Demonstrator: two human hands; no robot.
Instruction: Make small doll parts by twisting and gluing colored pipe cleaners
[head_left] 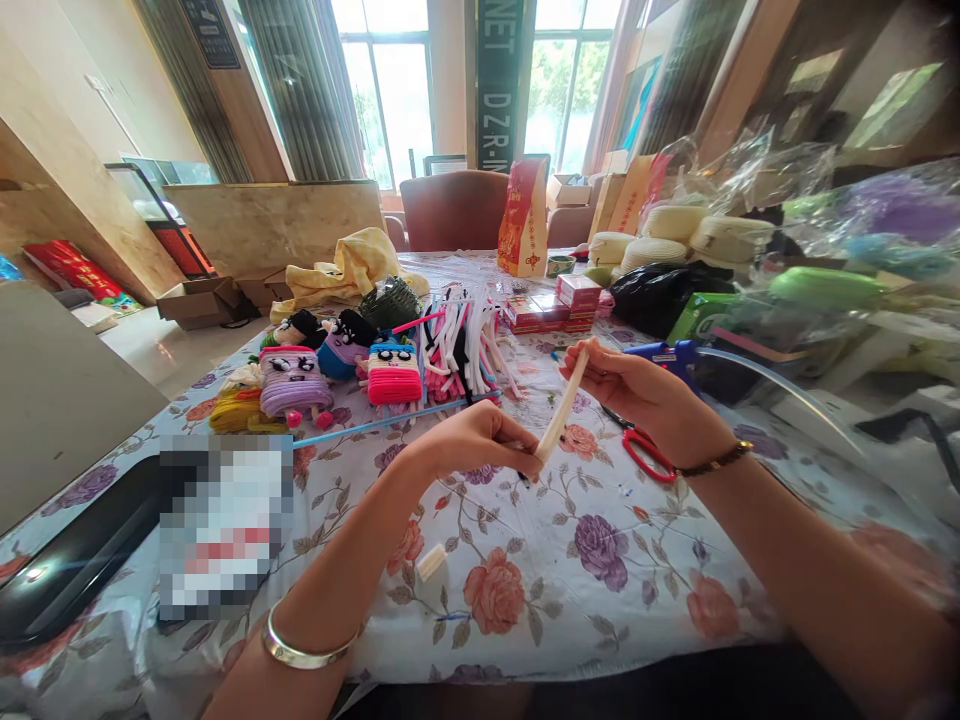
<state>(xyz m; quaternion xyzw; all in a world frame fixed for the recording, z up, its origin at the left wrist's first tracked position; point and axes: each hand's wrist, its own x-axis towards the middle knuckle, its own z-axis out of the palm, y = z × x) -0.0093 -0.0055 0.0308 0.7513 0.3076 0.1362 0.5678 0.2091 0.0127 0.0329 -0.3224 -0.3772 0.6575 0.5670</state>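
Observation:
I hold a cream fuzzy pipe cleaner (564, 405) stretched between both hands above the floral tablecloth (525, 560). My left hand (480, 440) pinches its lower end with closed fingers. My right hand (637, 385) grips its upper end, fingers closed. A short cream offcut (431, 562) lies on the cloth below my left wrist. Red-handled scissors (646, 450) lie under my right wrist.
Yarn-wrapped block dolls (394, 372) and a bundle of coloured pipe cleaners (461, 345) sit at mid-table. A blue glue gun (664, 352), red boxes (551, 305), a black bag (660, 290) and yarn rolls in plastic (675, 225) crowd the right. A dark tray (67, 560) lies left.

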